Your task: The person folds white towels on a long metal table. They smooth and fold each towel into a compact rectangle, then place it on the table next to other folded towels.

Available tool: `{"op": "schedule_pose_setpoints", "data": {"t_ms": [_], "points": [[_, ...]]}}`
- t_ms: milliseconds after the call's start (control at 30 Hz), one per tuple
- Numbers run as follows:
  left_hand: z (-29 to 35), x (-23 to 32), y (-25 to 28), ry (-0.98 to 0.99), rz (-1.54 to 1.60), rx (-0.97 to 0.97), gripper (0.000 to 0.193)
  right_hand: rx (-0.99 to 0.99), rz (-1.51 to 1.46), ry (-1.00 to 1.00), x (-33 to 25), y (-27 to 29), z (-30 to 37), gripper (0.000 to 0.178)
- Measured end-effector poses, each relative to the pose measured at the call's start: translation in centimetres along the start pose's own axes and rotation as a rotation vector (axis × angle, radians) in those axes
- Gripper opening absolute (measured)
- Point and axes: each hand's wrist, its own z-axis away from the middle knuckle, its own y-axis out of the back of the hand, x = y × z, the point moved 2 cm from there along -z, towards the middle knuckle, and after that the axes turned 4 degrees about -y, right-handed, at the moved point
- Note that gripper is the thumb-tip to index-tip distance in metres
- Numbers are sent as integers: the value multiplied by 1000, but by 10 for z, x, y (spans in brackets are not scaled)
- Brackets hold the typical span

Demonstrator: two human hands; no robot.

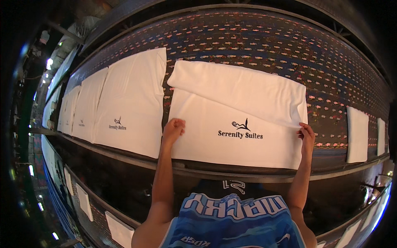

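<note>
A white towel [198, 140] with a dark printed emblem lies spread before me on a dark, patterned surface. Its far part is folded back toward me, the flap's edge slanting down from left to right. My right hand [307, 134] pinches the towel at its right side, where the flap's edge ends and the cloth creases. Over the left edge, my left hand [173, 130] has its fingers curled, and no cloth shows gathered in them.
To the left, a white towel [130, 91] with the same emblem lies flat, with several more beyond it. Folded white towels [357, 134] rest on the right. A rail [248, 175] runs along the near edge. More white pieces [120, 229] show on surfaces behind me.
</note>
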Motion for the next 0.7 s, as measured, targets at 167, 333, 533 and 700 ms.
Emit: {"op": "schedule_pose_setpoints", "data": {"t_ms": [167,333,533,700], "points": [[-115,-4,40,-165,99,284,21,4,259,50,12,-18,-1,21],[-189,18,52,-172,135,331,45,49,334,139,24,-8,-11,20],[-218,37,46,-53,22,215,57,32,283,65,20,0,-1,19],[-204,38,64,-32,-91,190,46,-50,243,21,18,16,-7,20]]}}
